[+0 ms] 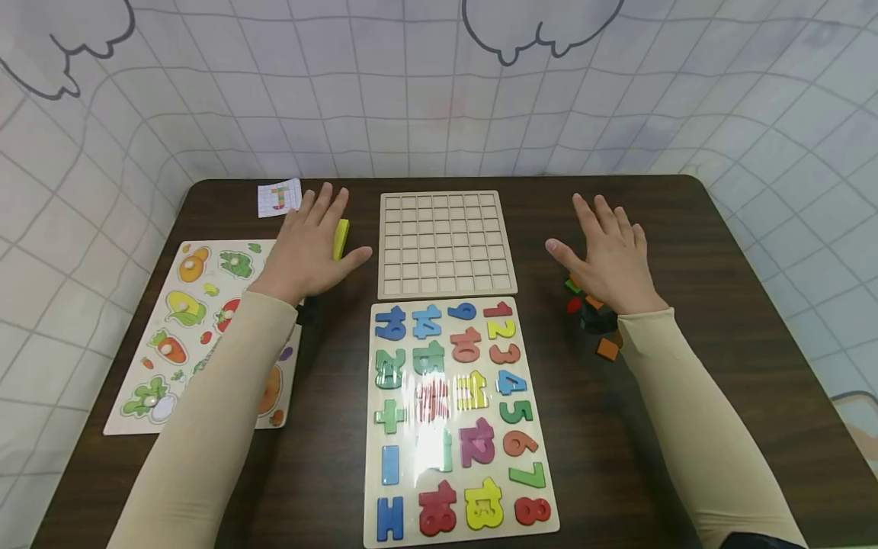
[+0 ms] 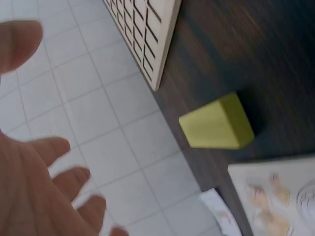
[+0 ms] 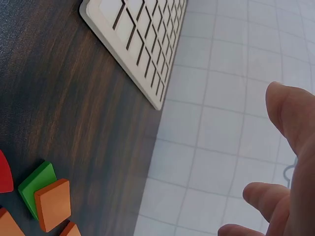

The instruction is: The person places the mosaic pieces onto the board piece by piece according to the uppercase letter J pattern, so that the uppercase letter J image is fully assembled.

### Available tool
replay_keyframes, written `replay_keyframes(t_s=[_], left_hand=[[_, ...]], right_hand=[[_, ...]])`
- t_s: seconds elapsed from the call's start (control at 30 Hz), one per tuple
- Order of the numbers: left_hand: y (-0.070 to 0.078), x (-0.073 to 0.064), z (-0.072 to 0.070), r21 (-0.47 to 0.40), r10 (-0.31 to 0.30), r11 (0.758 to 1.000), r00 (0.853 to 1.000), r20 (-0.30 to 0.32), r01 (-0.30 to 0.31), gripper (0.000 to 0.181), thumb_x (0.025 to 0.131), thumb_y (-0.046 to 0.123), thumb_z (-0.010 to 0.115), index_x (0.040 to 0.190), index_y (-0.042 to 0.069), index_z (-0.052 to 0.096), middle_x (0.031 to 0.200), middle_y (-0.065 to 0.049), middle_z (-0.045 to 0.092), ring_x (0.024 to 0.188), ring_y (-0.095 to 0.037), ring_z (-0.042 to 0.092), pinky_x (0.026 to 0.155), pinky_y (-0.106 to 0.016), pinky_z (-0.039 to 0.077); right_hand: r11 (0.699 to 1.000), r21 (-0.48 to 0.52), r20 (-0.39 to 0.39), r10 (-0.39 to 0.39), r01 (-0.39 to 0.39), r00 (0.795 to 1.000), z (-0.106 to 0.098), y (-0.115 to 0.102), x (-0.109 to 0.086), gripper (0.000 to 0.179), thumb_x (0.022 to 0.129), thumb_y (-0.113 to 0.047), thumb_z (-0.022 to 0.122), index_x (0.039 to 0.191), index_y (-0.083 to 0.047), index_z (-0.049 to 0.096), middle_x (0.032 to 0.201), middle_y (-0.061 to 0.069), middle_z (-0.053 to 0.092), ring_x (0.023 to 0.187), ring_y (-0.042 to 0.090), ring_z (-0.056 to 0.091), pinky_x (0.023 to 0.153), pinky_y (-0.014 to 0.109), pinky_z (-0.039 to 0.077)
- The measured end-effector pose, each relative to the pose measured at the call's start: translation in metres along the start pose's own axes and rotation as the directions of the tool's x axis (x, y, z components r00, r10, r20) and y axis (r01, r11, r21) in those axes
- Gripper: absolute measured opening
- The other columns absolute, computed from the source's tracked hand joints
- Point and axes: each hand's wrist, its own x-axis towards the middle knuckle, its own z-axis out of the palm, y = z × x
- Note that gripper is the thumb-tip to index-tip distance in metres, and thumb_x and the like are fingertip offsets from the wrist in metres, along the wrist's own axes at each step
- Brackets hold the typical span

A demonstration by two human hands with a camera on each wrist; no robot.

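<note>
My left hand (image 1: 307, 252), fingers spread and holding nothing, hovers over the right edge of the vegetable puzzle board (image 1: 199, 248). Partly behind it in the head view is a yellow block (image 1: 341, 238), seen whole as a tapered block (image 2: 211, 125) in the left wrist view. My right hand (image 1: 610, 255) is likewise spread and bare, above a small pile of coloured pieces. Orange tiles (image 3: 53, 204), a green tile (image 3: 34, 184) and a red piece (image 3: 4, 173) show there. Between the hands lies a wooden grid board (image 1: 446, 244) with square cells.
A number puzzle board (image 1: 411, 427) with coloured digits lies in front of the grid board. At the back left rests a small paper card (image 1: 277, 198) with a coloured pattern. A white gridded cloth (image 1: 425, 114) surrounds the dark wooden table (image 1: 727, 366).
</note>
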Motion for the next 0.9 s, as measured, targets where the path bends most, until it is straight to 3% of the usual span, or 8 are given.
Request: replay_keyframes(t_s=[0.13,0.37,0.67,0.9], left_hand=[[0.004,0.007,0.006,-0.085,0.082,0.993,0.995,0.061,-0.077,0.100,0.101,0.050,0.060,0.169,0.013,-0.003,0.177,-0.013,-0.005,0.164,-0.041,0.001,0.131,-0.062,0.009],[0.013,0.019,0.025,-0.180,0.119,0.980,0.979,0.167,-0.088,0.099,0.101,0.036,0.064,0.168,0.010,-0.004,0.177,-0.012,-0.004,0.165,-0.035,0.004,0.132,-0.056,0.018],[0.023,0.035,0.038,-0.232,0.135,0.970,0.955,0.263,-0.073,0.087,0.106,0.024,0.055,0.166,0.001,-0.004,0.176,-0.018,-0.005,0.165,-0.033,0.001,0.134,-0.051,0.013],[0.025,0.042,0.042,-0.231,0.123,0.972,0.940,0.319,-0.049,0.078,0.106,0.016,0.043,0.165,-0.004,-0.004,0.175,-0.022,-0.008,0.163,-0.041,-0.002,0.134,-0.053,0.008]], right_hand=[[1.000,0.001,0.003,0.003,-0.003,1.000,-0.001,0.001,0.000,0.094,0.098,-0.075,0.043,0.170,-0.024,0.008,0.176,0.021,0.006,0.160,0.054,0.002,0.125,0.075,0.000],[1.000,0.003,0.010,0.011,-0.011,1.000,0.000,0.004,-0.002,0.094,0.099,-0.074,0.044,0.170,-0.023,0.009,0.175,0.022,0.006,0.159,0.055,0.004,0.125,0.076,0.001],[1.000,0.007,0.017,0.028,-0.028,0.999,0.000,0.010,-0.005,0.093,0.099,-0.073,0.044,0.170,-0.023,0.008,0.176,0.021,0.007,0.159,0.055,0.004,0.125,0.075,0.001],[0.999,0.011,0.019,0.039,-0.039,0.999,-0.001,0.015,-0.007,0.093,0.099,-0.074,0.044,0.170,-0.024,0.008,0.176,0.021,0.007,0.159,0.055,0.005,0.125,0.075,0.002]])
